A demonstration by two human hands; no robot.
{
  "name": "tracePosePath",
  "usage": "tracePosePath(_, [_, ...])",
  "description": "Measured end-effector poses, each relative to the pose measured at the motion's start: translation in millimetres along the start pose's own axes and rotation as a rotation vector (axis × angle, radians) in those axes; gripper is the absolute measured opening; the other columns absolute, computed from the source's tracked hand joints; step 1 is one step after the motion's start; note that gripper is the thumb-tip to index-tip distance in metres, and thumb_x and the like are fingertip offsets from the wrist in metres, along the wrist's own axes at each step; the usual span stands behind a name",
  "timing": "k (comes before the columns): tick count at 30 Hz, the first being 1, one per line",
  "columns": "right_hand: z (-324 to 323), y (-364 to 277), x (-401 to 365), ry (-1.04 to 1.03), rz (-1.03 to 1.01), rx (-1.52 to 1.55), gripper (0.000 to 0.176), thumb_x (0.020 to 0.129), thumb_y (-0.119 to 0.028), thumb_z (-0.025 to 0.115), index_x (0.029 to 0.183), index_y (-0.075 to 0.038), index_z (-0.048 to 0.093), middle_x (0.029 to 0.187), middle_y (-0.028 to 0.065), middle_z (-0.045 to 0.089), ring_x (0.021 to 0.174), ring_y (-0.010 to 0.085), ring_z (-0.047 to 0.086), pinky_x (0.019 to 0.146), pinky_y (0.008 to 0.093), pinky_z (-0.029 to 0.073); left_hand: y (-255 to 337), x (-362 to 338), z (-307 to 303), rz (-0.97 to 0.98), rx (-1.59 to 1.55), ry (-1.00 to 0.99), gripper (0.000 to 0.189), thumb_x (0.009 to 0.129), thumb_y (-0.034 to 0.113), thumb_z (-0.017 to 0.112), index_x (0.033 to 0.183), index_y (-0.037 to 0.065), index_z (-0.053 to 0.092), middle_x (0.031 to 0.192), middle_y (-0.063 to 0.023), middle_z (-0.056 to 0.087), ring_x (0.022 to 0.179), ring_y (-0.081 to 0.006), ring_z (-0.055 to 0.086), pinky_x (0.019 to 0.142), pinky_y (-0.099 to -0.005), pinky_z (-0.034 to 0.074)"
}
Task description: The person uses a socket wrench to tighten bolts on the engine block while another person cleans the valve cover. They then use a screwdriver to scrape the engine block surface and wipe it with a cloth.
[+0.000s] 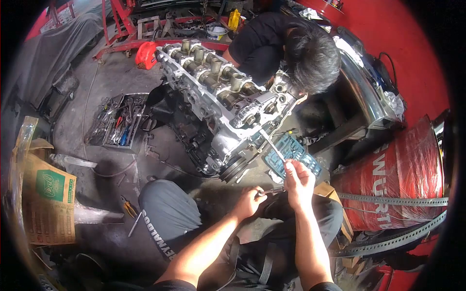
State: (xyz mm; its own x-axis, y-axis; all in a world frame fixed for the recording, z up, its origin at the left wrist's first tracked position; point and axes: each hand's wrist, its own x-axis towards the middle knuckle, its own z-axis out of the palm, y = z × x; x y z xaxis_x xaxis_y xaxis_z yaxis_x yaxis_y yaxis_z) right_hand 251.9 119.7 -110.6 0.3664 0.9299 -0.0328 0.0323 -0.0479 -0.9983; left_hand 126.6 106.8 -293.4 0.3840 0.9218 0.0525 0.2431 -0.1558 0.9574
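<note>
An engine (pixel 208 92) stands in the middle, its open top showing shafts and several upright cylinders. My right hand (pixel 298 177) is closed on a long thin metal tool (pixel 273 145), whose far end reaches the engine's near right corner. Lower and to the left, my left hand (pixel 249 201) is closed round a metal ratchet-like tool (pixel 272 191), which extends toward my right hand. Beyond the engine's right side another person (pixel 310 53) in dark clothes bends low over it. Below the long tool lies a blue socket case (pixel 291 157).
At the left, a tray of wrenches (pixel 119 121) lies on the floor, with pliers (pixel 129 207) nearer me. A cardboard box (pixel 48 199) stands at the far left. A red drum (pixel 393 179) and perforated metal strips (pixel 398 199) are at the right.
</note>
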Motion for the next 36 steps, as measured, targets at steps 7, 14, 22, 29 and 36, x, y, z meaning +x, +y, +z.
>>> tracePosePath(7, [-13, -17, 15, -0.135, 0.340, 0.363, 0.011, 0.098, -0.015, 0.063, 0.099, -0.004, 0.063, 0.063, -0.0064, 0.040, 0.049, 0.0041, 0.031, 0.044, 0.0215, 0.027, 73, -73, -45, -0.137, 0.273, -0.057, 0.047, 0.094, 0.049, 0.061, 0.095, 0.002, 0.057, 0.082, -0.0222, 0.065, 0.080, -0.0434, 0.066, 0.066, -0.0496, 0.050])
tracePosePath(14, [-18, -18, 16, -0.203, 0.492, 0.537, 0.012, 0.098, -0.014, 0.059, 0.101, -0.003, 0.064, 0.061, -0.0068, 0.035, 0.048, 0.0042, 0.028, 0.043, 0.0207, 0.026, 119, -99, -68, -0.164, 0.394, -0.026, 0.039, 0.103, 0.038, 0.048, 0.083, 0.005, 0.054, 0.063, -0.0203, 0.062, 0.061, -0.0431, 0.064, 0.054, -0.0515, 0.050])
tracePosePath(22, [-19, -14, 18, -0.196, 0.496, 0.580, 0.014, 0.098, -0.014, 0.059, 0.101, -0.002, 0.065, 0.060, -0.0063, 0.035, 0.047, 0.0047, 0.028, 0.043, 0.0211, 0.026, 136, -95, -77, -0.107, 0.545, -0.057, 0.041, 0.103, 0.034, 0.050, 0.072, 0.006, 0.052, 0.053, -0.0186, 0.059, 0.049, -0.0392, 0.062, 0.045, -0.0483, 0.050])
tracePosePath(29, [-18, -20, 17, -0.198, 0.515, 0.557, 0.015, 0.099, -0.017, 0.059, 0.099, -0.003, 0.063, 0.059, -0.0076, 0.035, 0.047, 0.0034, 0.029, 0.042, 0.0195, 0.025, 142, -97, -82, -0.043, 0.618, -0.028, 0.044, 0.102, 0.035, 0.051, 0.070, 0.006, 0.051, 0.053, -0.0185, 0.059, 0.046, -0.0388, 0.060, 0.042, -0.0483, 0.049])
tracePosePath(36, [-16, -8, 15, -0.166, 0.381, 0.486, 0.010, 0.098, -0.014, 0.062, 0.097, -0.005, 0.065, 0.063, -0.0070, 0.039, 0.049, 0.0037, 0.031, 0.044, 0.0213, 0.027, 97, -80, -67, -0.198, 0.358, -0.173, 0.048, 0.095, 0.045, 0.061, 0.088, -0.002, 0.053, 0.085, -0.0294, 0.063, 0.085, -0.0485, 0.064, 0.071, -0.0523, 0.049])
